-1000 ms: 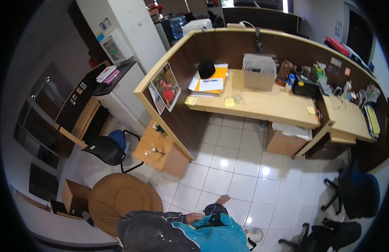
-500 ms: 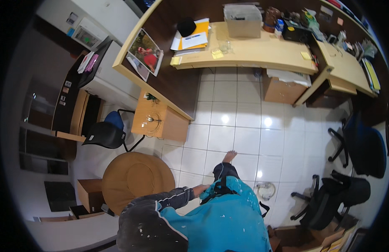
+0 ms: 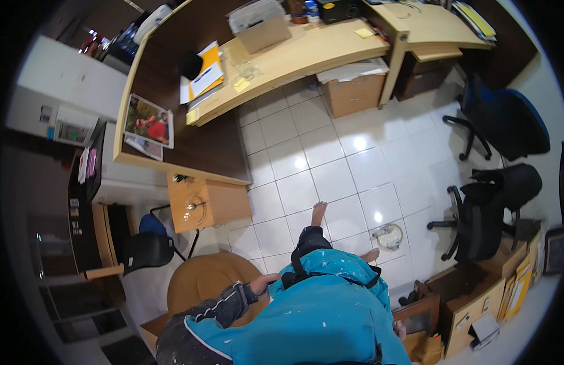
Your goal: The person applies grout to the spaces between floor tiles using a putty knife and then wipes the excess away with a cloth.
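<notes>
My left hand (image 3: pixel 265 283) comes out of a dark grey sleeve with white piping. It is at the left edge of the teal jacket front (image 3: pixel 312 310), close to a black strap (image 3: pixel 297 265). The fingers look curled against the cloth, and what they hold, if anything, is hidden. Low at my right side, only a small part of my right hand (image 3: pixel 400 330) shows past the jacket, near a brown wooden cabinet (image 3: pixel 417 316). Its fingers cannot be made out. White specks dot the teal cloth.
Ahead stands a pale wooden desk (image 3: pixel 294 64) bearing a plastic bin (image 3: pixel 260 27) and papers. Wheeled chairs (image 3: pixel 507 121) are at right. A round pale object (image 3: pixel 388 237) lies on the tiles beside my foot. At left are a brown pouf (image 3: pixel 203 280) and a small wooden cabinet (image 3: pixel 227 204).
My view has turned to the right and I have stepped, so a second bare foot shows. The left hand remains at the jacket. Part of the right hand has come more into sight.
</notes>
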{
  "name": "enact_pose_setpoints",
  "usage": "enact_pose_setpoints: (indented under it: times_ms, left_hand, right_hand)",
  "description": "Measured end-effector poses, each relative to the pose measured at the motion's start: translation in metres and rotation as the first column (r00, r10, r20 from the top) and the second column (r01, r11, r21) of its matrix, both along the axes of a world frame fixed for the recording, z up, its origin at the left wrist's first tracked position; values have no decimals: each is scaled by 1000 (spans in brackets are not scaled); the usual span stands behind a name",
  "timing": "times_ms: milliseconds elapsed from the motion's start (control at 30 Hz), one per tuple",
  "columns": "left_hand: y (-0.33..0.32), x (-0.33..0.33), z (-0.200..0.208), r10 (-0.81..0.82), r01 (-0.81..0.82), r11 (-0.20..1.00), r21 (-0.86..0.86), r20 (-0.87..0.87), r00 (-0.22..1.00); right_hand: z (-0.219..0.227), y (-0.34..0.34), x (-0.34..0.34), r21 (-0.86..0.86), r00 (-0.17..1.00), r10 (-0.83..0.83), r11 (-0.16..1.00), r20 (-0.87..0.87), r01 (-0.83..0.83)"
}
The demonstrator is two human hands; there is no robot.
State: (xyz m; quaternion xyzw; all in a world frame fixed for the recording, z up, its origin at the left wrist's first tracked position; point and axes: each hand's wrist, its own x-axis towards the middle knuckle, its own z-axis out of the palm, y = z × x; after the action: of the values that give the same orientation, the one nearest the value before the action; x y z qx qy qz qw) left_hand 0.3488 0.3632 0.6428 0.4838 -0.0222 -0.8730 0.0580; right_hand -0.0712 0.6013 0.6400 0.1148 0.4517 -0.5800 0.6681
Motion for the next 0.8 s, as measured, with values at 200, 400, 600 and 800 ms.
enact_pose_setpoints:
  times_ms: [200, 400, 600, 800]
  left_hand:
    - [17, -28, -23, 18, 13, 983, -184, 165, 986]
    - [24, -19, -19, -114, 125, 992, -34, 232, 966]
    - [39, 46, -83, -64, 57, 997, 47, 179, 982]
    - [-69, 111, -181, -111, 179, 962, 205, -304, 946]
  right_hand:
    - [-6, 15, 19, 10, 984, -121, 993, 133, 121]
    - [-74, 59, -13, 182, 943, -153, 978, 294, 102]
    - [-164, 105, -26, 226, 950, 231, 934, 212, -278]
    - [-189, -29, -24, 512, 365, 886, 463, -286, -723]
